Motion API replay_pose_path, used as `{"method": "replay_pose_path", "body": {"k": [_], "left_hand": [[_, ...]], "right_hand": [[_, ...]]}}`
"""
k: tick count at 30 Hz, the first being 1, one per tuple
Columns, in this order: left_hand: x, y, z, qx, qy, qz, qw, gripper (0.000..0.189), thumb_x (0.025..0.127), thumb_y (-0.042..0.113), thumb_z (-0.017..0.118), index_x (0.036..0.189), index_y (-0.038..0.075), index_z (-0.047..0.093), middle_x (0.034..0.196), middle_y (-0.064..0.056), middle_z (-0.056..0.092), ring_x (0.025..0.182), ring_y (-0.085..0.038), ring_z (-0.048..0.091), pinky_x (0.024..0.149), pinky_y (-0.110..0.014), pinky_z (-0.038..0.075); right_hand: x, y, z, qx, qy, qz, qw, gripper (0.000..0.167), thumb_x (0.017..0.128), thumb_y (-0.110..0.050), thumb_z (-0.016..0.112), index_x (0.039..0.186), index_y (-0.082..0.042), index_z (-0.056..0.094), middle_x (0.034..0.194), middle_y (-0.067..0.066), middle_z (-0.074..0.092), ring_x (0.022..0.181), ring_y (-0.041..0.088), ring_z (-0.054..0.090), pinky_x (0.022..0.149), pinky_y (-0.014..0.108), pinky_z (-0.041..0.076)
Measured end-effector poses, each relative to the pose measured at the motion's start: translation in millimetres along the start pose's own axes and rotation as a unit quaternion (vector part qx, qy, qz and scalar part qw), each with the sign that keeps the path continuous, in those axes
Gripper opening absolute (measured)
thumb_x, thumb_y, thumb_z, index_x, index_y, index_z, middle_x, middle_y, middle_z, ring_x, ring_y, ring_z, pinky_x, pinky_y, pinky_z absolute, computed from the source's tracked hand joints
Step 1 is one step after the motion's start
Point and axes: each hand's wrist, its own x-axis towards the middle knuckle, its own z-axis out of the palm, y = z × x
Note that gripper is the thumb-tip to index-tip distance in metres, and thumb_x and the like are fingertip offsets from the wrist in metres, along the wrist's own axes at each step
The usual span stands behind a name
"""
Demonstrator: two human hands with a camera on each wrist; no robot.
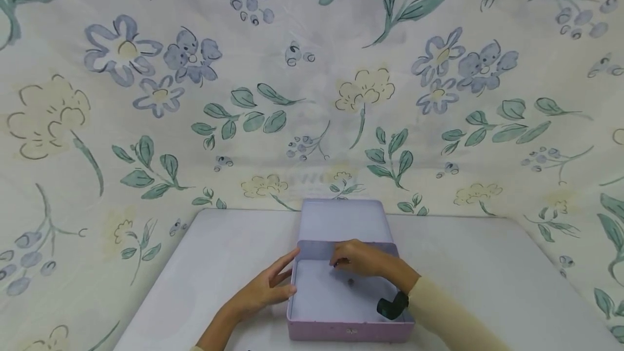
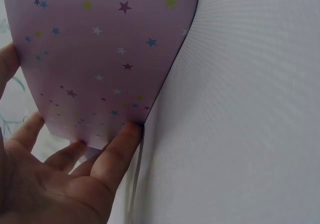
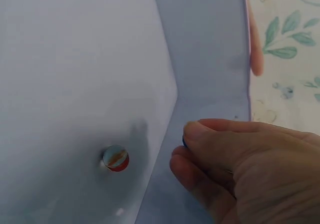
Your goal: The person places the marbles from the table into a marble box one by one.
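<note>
A shallow pink box (image 1: pixel 317 331) with a pale lilac inside stands open on the table. My left hand (image 1: pixel 260 290) rests its spread fingertips against the box's left side; in the left wrist view that outer wall (image 2: pixel 100 48) is printed with colored stars. Inside the box, toward its back wall, my right hand (image 1: pixel 359 258) pinches a small dark blue rounded thing (image 3: pixel 184 142), apparently a marble, mostly hidden by thumb and fingers. On the box floor nearby lies a clear glass marble (image 3: pixel 116 158) with an orange-red swirl, apart from the hand.
The box's lid (image 1: pixel 343 221) is folded back behind it. A white table (image 1: pixel 468 264) extends on both sides, and a floral sheet (image 1: pixel 312 96) hangs at the back. A dark strap with a wrist camera (image 1: pixel 392 306) sits over the box's right front corner.
</note>
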Motion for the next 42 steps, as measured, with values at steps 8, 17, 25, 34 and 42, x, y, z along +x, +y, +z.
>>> {"method": "replay_pose_path", "body": {"k": [8, 17, 25, 34, 42], "left_hand": [[1.1, -2.1, -0.5, 0.011, 0.013, -0.002, 0.9998, 0.080, 0.096, 0.025, 0.067, 0.160, 0.035, 0.020, 0.170, -0.011, -0.003, 0.150, -0.055, 0.012, 0.112, -0.063, 0.038], [4.5, 0.9, -1.1, 0.027, 0.016, 0.004, 0.9995, 0.077, 0.096, 0.025, 0.066, 0.159, 0.037, 0.022, 0.170, -0.008, 0.000, 0.150, -0.052, 0.014, 0.114, -0.064, 0.034], [1.8, -0.6, -0.1, 0.016, 0.006, 0.003, 0.9999, 0.080, 0.096, 0.027, 0.067, 0.160, 0.034, 0.020, 0.170, -0.009, -0.002, 0.150, -0.054, 0.012, 0.112, -0.061, 0.039], [0.7, -3.3, 1.2, 0.012, 0.008, 0.000, 0.9999, 0.079, 0.096, 0.028, 0.067, 0.159, 0.036, 0.021, 0.170, -0.008, -0.001, 0.150, -0.053, 0.013, 0.111, -0.061, 0.041], [0.7, -3.2, 0.2, 0.018, 0.013, 0.005, 0.9997, 0.078, 0.097, 0.027, 0.066, 0.160, 0.034, 0.020, 0.170, -0.007, 0.000, 0.150, -0.051, 0.014, 0.110, -0.059, 0.042]], "right_hand": [[-1.6, 4.4, 8.2, -0.003, -0.013, 0.022, 0.9997, 0.013, 0.090, -0.006, 0.072, 0.102, -0.008, 0.078, 0.094, -0.002, 0.072, 0.080, -0.004, 0.058, 0.074, 0.010, 0.053], [-3.7, 6.7, 6.4, -0.031, -0.005, 0.016, 0.9994, 0.013, 0.087, -0.005, 0.075, 0.098, -0.010, 0.078, 0.092, -0.002, 0.072, 0.081, -0.001, 0.059, 0.074, 0.012, 0.054], [-4.6, 4.3, 10.5, -0.024, -0.034, 0.034, 0.9986, 0.013, 0.088, -0.006, 0.074, 0.100, -0.011, 0.078, 0.093, -0.003, 0.071, 0.078, -0.004, 0.056, 0.072, 0.010, 0.053], [-6.6, 0.5, 12.8, -0.022, -0.027, 0.039, 0.9986, 0.016, 0.086, -0.005, 0.076, 0.100, -0.009, 0.080, 0.090, -0.002, 0.071, 0.076, -0.005, 0.057, 0.069, 0.008, 0.052], [-5.8, 0.4, 8.3, -0.011, -0.026, 0.048, 0.9984, 0.017, 0.088, -0.008, 0.075, 0.105, -0.010, 0.079, 0.092, -0.004, 0.071, 0.076, -0.004, 0.056, 0.069, 0.010, 0.053]]}}
